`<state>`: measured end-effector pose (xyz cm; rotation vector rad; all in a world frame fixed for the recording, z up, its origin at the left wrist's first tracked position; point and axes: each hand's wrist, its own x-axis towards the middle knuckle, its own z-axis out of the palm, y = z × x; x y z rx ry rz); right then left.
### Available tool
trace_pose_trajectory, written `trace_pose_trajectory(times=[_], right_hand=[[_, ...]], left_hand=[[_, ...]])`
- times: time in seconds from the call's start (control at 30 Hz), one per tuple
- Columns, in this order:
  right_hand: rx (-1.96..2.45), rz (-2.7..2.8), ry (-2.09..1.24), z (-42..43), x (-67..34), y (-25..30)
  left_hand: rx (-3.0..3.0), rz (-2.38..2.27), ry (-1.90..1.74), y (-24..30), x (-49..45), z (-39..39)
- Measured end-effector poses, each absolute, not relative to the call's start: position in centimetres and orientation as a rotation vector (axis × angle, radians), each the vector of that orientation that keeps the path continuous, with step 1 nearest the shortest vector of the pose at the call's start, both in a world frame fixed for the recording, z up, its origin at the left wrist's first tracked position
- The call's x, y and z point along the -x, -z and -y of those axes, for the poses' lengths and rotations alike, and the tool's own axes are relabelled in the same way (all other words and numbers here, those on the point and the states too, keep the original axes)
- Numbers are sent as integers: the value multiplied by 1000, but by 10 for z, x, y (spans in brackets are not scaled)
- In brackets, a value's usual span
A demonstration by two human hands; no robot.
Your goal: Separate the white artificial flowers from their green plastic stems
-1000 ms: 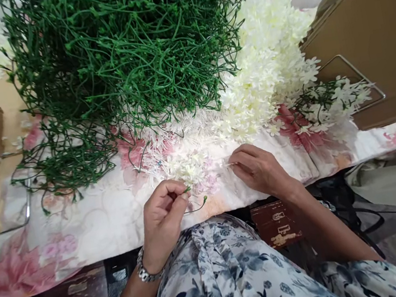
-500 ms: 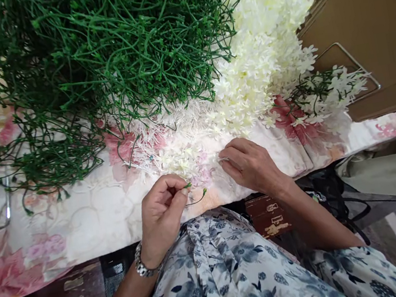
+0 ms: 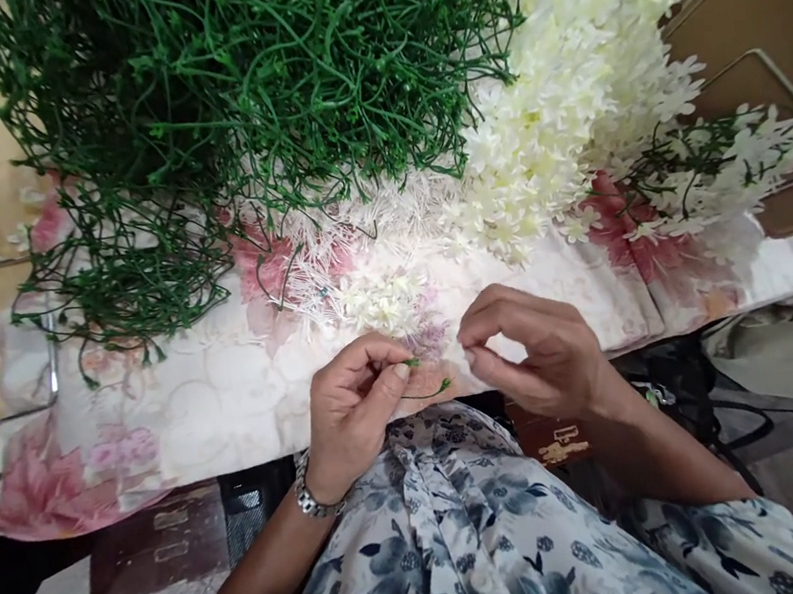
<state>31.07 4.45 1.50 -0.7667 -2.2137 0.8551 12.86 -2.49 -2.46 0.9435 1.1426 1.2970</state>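
My left hand (image 3: 354, 405) is closed in a pinch on a thin green plastic flower stem (image 3: 428, 392), whose budded tips poke out past the thumb and forefinger. Close by on the right, my right hand (image 3: 547, 353) is curled with thumb and forefinger tips together; whatever they hold is too small to make out. Just beyond the fingers lies a small pile of cream artificial flowers (image 3: 381, 297) on the floral tablecloth (image 3: 208, 399). Thin white stamen-like strands (image 3: 309, 276) lie behind and left of that pile.
A big heap of green plastic stems (image 3: 296, 60) fills the back, with a smaller clump (image 3: 135, 280) at left. White blossoms (image 3: 561, 97) are heaped at back right, beside flowered stems (image 3: 731, 160). Cardboard boxes (image 3: 772, 42) with wire loops flank the table.
The view has shifted, so the table contents appear further right. My right hand has come down and closer to my left hand, which keeps its pinch on the green stem.
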Motion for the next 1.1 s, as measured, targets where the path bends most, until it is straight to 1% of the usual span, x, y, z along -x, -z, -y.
trace_pose_trajectory(times=[0.1,0.43,0.57,0.83,1.1], right_hand=[[688,2248,-857,-39,-300,-21],[715,2437,-747,-38,-296,-26],[696,2527,-674,-39,-295,-27],[698,2650,-640,-42,-295,-27],[716,2599,-732,-47,-293,-18]], left_hand=[[-933,-1089,-1346,26,-130,26],[-817,-949,-1291,27,-127,28],[-815,-983,-1260,27,-127,28],[-802,-1073,-1189,25,-127,25],[-829,-1175,-1157,22,-131,22]])
